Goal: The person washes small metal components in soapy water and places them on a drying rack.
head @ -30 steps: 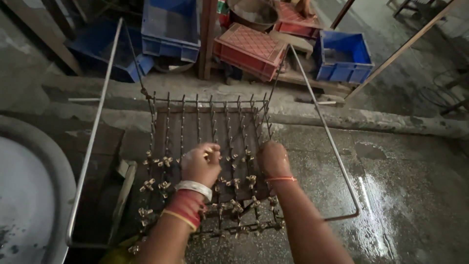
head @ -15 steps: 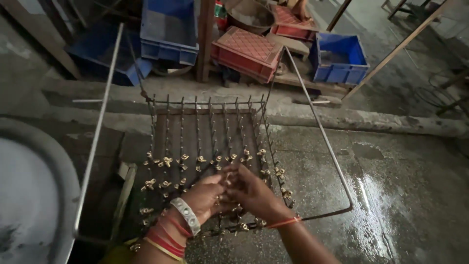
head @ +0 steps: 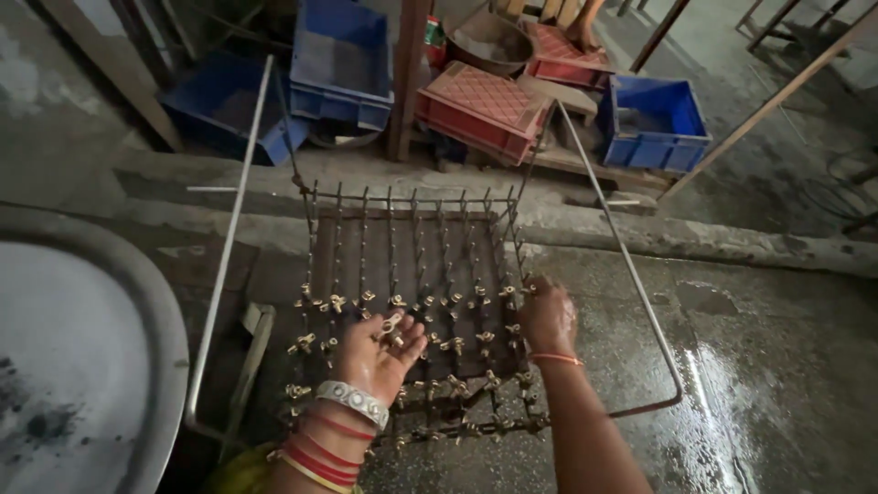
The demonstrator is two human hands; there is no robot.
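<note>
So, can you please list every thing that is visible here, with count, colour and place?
wire rack: one, dark metal with spikes, centre, on the floor
small fittings: many, brass-coloured, on the rack's spikes
long rods: two, grey metal, rising from the rack's sides
blue crates: three, along the back
red crates: two, back centre
round basin: one, grey metal, left edge
floor: grey, wet at right
left hand: palm up, holding a few fittings; bangles on the wrist
right hand: at the rack's right edge
</note>
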